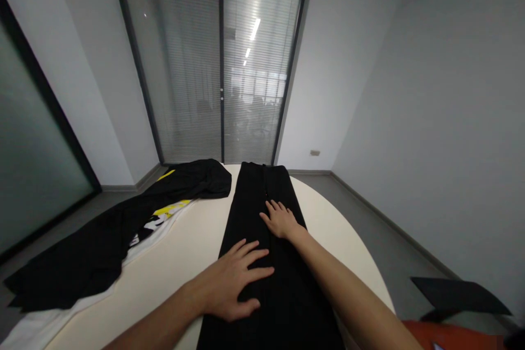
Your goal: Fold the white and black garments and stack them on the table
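Black garment: laid out lengthwise on the tabletop (197, 262), running from the near edge towards the far rim; this long black garment (287, 290) (trousers, by the look of the waistband-like far end) has a line down its middle.
Left hand: the left hand (233, 279) is palm down over the near part, fingers spread, thumb apart, gripping nothing; its fingertips reach to about the middle line.
Right hand: the right hand (282, 221) lies farther up, flat and with fingers fanned, beside the same line, nothing pinched; the two hands are apart from each other.
Step in hand: seems to be pressing and smoothing the cloth flat.
Doing it well: light, even pressure from flat palms should serve best, one hand anchoring while the other strokes outward from the middle line; pushing with fingertips could ruck the fabric up.
Edges to mind: both long sides are better kept straight, with no pull sideways.
Left side: a black piece of clothing (94, 246) with yellow marks lies over a white garment (164, 224) with a black-and-yellow print, well apart from the hands.
Right corner: a dark armrest-like part (459, 295), off the tabletop.
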{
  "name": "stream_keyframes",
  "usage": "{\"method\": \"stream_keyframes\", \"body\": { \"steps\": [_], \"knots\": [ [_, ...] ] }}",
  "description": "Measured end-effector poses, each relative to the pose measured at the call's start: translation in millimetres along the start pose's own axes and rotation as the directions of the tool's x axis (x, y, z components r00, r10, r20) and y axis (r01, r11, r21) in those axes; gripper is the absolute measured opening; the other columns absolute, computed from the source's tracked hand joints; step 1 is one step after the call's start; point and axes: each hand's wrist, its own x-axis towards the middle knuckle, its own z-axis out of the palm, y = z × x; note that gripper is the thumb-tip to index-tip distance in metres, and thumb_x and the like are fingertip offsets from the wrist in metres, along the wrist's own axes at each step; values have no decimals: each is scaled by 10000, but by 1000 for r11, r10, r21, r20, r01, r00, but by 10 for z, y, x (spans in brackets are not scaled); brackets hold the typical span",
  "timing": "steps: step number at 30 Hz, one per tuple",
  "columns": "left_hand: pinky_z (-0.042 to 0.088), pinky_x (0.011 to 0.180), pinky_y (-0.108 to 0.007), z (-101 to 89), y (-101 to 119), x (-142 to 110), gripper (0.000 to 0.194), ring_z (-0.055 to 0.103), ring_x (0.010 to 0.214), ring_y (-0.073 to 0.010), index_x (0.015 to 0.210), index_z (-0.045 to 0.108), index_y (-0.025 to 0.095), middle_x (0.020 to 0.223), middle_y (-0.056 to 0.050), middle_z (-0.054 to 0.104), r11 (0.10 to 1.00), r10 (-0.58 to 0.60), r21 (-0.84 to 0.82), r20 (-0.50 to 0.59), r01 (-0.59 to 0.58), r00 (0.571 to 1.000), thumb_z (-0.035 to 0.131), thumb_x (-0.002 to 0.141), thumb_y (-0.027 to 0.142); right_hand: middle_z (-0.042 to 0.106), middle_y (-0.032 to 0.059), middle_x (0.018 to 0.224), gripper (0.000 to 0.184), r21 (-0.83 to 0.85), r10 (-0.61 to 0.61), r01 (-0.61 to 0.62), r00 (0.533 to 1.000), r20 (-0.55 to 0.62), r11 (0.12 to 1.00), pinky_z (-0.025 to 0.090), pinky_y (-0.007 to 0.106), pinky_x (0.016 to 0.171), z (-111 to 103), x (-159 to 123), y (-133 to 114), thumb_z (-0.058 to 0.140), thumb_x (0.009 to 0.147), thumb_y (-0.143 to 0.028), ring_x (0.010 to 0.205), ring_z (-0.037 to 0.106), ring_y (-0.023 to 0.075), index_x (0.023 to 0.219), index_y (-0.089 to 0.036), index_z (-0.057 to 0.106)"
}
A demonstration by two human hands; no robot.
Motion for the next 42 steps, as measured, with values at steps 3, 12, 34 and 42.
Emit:
{"method": "stream_keyframes", "body": {
  "steps": [3,12,34,42],
  "knots": [
    [220,1193,-567,17,208,-42,730,383,1417,-354,1449,476,358,1539,-49,439,988,142,-72,29,-139,989,717,773,489,329,89,1593,684,60,-76,70,992,102,996,250,483,1173,-48,-381,95,349,967,-609,1469,274,331,1526,-216,376],
    [450,1057,-467,217,665,-54,379,541,1265,-290,1297,610,310,1394,-56,570,945,317,56,93,-323,944,599,921,358,211,17,1636,686,243,-311,278,944,107,929,81,478,1231,-62,-935,395,393,954,-632,1524,99,255,1548,-299,308],
    [357,537,-266,338,652,-19,36,607,675,-96,854,704,251,792,75,705,910,392,125,52,-395,919,697,887,262,269,118,1612,816,278,-372,345,927,51,897,128,505,1230,-109,-974,459,503,895,-654,1510,161,301,1540,-183,335],
    [296,474,-266,190,749,-60,112,623,865,-115,955,683,288,995,63,673,922,332,171,108,-346,937,738,858,292,272,113,1613,789,283,-377,348,925,51,894,125,530,1223,-113,-972,445,513,893,-649,1509,156,318,1525,-199,370]
  ]
}}
